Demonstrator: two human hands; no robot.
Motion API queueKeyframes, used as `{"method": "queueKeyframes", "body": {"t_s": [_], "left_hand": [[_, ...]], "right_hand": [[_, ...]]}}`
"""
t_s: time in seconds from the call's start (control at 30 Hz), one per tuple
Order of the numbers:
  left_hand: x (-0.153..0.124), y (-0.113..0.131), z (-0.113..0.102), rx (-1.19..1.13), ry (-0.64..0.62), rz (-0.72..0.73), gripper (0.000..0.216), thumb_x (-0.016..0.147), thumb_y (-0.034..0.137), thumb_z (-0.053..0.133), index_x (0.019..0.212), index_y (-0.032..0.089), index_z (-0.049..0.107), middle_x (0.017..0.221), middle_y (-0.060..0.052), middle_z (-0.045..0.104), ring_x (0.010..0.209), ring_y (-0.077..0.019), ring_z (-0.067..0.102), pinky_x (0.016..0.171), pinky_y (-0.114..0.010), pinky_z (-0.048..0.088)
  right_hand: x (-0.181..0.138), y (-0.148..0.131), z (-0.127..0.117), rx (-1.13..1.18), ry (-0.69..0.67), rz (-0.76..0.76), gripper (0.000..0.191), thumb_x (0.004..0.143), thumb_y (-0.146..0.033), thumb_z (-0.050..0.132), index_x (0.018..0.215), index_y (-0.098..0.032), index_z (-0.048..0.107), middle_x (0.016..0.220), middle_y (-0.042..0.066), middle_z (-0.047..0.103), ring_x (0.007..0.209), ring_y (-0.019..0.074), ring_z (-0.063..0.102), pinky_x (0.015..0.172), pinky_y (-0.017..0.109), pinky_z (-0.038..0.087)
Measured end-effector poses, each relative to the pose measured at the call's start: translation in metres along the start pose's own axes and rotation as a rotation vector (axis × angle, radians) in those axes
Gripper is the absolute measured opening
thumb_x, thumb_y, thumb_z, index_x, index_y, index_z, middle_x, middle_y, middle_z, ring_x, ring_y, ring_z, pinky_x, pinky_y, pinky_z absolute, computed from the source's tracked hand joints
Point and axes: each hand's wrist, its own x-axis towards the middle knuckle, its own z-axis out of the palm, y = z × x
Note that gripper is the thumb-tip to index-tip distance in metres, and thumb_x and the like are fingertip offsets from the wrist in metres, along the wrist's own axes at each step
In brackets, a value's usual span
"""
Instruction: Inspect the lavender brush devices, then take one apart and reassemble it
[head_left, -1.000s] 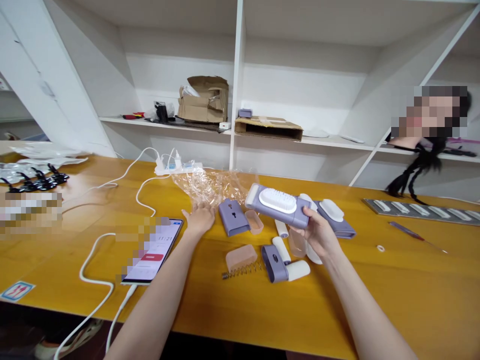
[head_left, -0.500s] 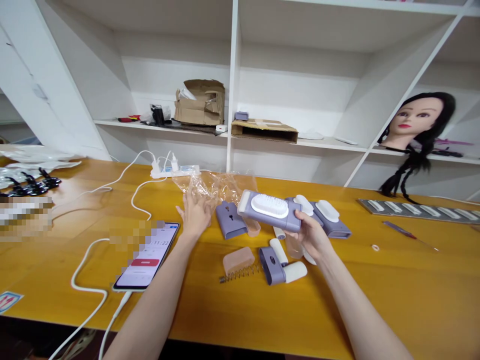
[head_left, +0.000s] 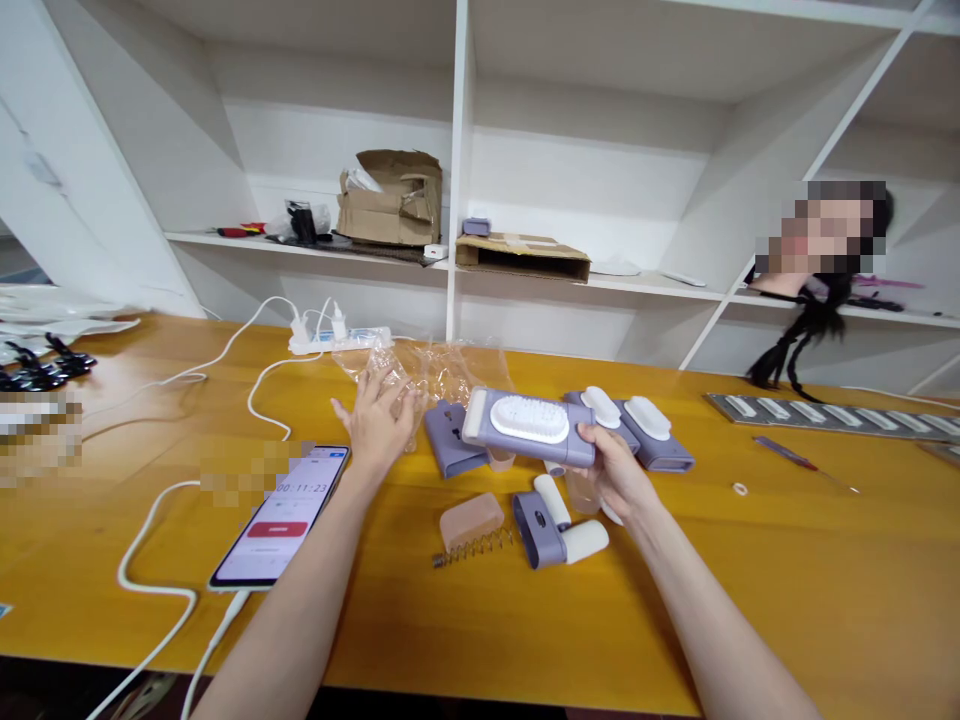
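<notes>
My right hand (head_left: 616,468) grips one end of a purple brush (head_left: 529,425) with a white oval bristle pad, held above the table. My left hand (head_left: 379,415) has its fingers spread over a crumpled clear plastic bag (head_left: 450,368) and holds nothing. Between the hands lies a purple housing (head_left: 452,445) with cut-out slots. Nearer me are a translucent pinkish cover (head_left: 471,520), a coil spring (head_left: 474,548) and a purple sleeve (head_left: 541,535) with white rollers (head_left: 586,541) beside it. Two more purple bodies with white oval pads (head_left: 647,418) lie behind my right hand, one partly hidden.
A phone (head_left: 281,525) showing a timer lies left of my left forearm, its white cable trailing off. A power strip (head_left: 341,341) stands behind. To the right are a screwdriver (head_left: 787,455), a small ring (head_left: 740,489) and a tray of white pads (head_left: 817,416). Shelves hold cardboard boxes (head_left: 394,200).
The whole view has shifted slightly. My left hand still rests spread over the bag, and my right hand keeps the brush at about the same place.
</notes>
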Motion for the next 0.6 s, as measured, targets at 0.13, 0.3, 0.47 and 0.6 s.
{"method": "queueKeyframes", "body": {"t_s": [0.13,0.3,0.47,0.6], "left_hand": [[0.001,0.001,0.0,-0.004,-0.03,0.004,0.02,0.08,0.03,0.057,0.097,0.031,0.068,0.123,-0.006,0.06,0.126,-0.0339,0.04,0.101,-0.071,0.002],[0.001,0.004,-0.003,-0.085,-0.023,0.001,0.021,0.079,0.025,0.057,0.097,0.031,0.069,0.127,-0.005,0.058,0.129,-0.0329,0.037,0.102,-0.069,-0.001],[-0.009,0.038,-0.019,-0.47,0.023,0.084,0.028,0.078,0.022,0.058,0.103,0.026,0.068,0.127,-0.005,0.056,0.119,-0.0258,0.049,0.106,-0.046,0.029],[-0.026,0.066,-0.027,-0.647,-0.27,-0.299,0.044,0.078,0.034,0.059,0.121,0.024,0.057,0.115,-0.008,0.063,0.11,-0.026,0.056,0.094,-0.039,0.043]], "right_hand": [[0.001,0.001,0.0,-0.021,0.003,-0.01,0.008,0.063,-0.021,0.07,0.066,-0.018,0.064,0.056,-0.003,0.063,0.046,0.0118,0.055,0.049,0.026,0.056],[0.0,0.001,0.0,-0.036,-0.009,-0.016,0.009,0.061,-0.022,0.071,0.063,-0.017,0.064,0.054,-0.004,0.061,0.045,0.0102,0.052,0.047,0.023,0.053],[-0.003,-0.001,0.003,-0.042,-0.049,-0.025,0.011,0.06,-0.024,0.073,0.061,-0.017,0.064,0.052,-0.005,0.059,0.044,0.009,0.049,0.043,0.02,0.048],[-0.009,0.002,0.008,-0.051,-0.108,-0.024,0.014,0.058,-0.025,0.075,0.058,-0.017,0.063,0.049,-0.005,0.058,0.042,0.0077,0.047,0.041,0.018,0.042]]}}
